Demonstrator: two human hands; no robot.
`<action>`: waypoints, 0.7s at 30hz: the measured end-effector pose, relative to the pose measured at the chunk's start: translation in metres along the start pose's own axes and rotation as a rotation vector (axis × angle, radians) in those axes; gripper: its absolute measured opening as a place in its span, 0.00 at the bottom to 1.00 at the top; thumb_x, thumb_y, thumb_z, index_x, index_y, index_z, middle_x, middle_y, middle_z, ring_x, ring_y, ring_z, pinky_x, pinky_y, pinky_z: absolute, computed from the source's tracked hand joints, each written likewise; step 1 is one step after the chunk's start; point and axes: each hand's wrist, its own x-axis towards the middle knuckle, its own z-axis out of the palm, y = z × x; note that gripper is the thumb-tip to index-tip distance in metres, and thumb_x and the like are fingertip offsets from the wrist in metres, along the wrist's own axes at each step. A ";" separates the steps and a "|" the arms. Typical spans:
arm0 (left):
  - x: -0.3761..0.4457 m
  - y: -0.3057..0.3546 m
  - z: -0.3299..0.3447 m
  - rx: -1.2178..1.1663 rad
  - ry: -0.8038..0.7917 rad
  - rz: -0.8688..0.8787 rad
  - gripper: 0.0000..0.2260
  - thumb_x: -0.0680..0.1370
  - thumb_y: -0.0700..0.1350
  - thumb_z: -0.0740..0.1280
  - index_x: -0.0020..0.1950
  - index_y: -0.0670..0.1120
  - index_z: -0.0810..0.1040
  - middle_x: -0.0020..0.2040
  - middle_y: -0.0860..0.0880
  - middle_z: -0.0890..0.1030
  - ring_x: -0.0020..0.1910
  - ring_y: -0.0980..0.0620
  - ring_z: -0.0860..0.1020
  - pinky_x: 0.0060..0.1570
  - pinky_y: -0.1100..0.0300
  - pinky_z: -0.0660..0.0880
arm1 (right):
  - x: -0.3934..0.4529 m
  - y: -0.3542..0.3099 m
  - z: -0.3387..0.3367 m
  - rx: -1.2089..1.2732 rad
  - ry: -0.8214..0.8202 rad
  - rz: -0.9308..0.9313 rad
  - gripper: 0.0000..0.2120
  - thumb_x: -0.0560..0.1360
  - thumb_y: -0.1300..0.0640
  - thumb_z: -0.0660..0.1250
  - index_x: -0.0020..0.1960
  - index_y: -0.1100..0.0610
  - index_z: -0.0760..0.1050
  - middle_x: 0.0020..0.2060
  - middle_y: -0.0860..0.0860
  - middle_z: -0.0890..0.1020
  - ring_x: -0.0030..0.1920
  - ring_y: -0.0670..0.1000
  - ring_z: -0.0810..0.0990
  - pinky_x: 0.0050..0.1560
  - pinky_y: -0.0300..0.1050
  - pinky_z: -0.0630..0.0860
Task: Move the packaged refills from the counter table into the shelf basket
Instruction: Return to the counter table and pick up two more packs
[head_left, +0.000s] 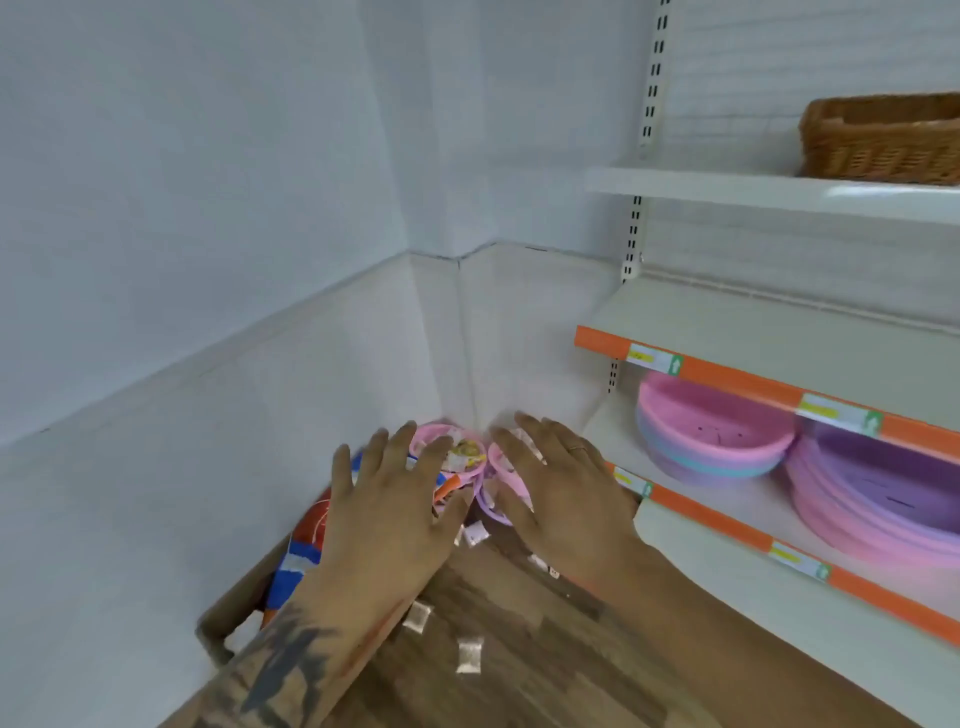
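Small clear packaged refills (469, 656) lie scattered on the wood-grain counter table (545, 670), ungripped, beneath the spread, empty left hand (387, 512) and right hand (563, 499); advisable to gather several before reaching for the brown wicker shelf basket (880, 140).

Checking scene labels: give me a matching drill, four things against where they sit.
Things:
1. wicker basket
2. pink bowls
3. small packet
4. left hand

Places:
A. wooden counter, near edge
B. top white shelf
C. shelf under the orange strip
D. spread over the clutter in the corner

Pairs: 1-B, 2-C, 3-A, 4-D
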 end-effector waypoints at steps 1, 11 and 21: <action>-0.012 -0.018 -0.001 -0.006 0.006 -0.025 0.32 0.78 0.69 0.45 0.79 0.59 0.64 0.82 0.49 0.63 0.81 0.43 0.60 0.78 0.35 0.52 | 0.002 -0.020 0.006 0.005 -0.011 -0.021 0.26 0.82 0.38 0.54 0.73 0.49 0.74 0.72 0.55 0.77 0.68 0.62 0.78 0.65 0.62 0.77; -0.145 -0.247 0.031 -0.019 -0.111 -0.238 0.40 0.75 0.73 0.37 0.73 0.56 0.74 0.75 0.45 0.74 0.73 0.39 0.73 0.71 0.29 0.64 | 0.010 -0.259 0.084 -0.097 -0.173 -0.204 0.26 0.80 0.36 0.59 0.72 0.48 0.75 0.67 0.55 0.80 0.65 0.60 0.80 0.64 0.59 0.76; -0.290 -0.411 0.071 -0.172 -0.143 -0.572 0.28 0.82 0.67 0.51 0.81 0.60 0.56 0.84 0.51 0.56 0.83 0.45 0.53 0.79 0.37 0.46 | -0.020 -0.474 0.171 -0.086 -0.418 -0.406 0.30 0.81 0.34 0.51 0.75 0.48 0.73 0.68 0.56 0.79 0.67 0.61 0.79 0.66 0.63 0.75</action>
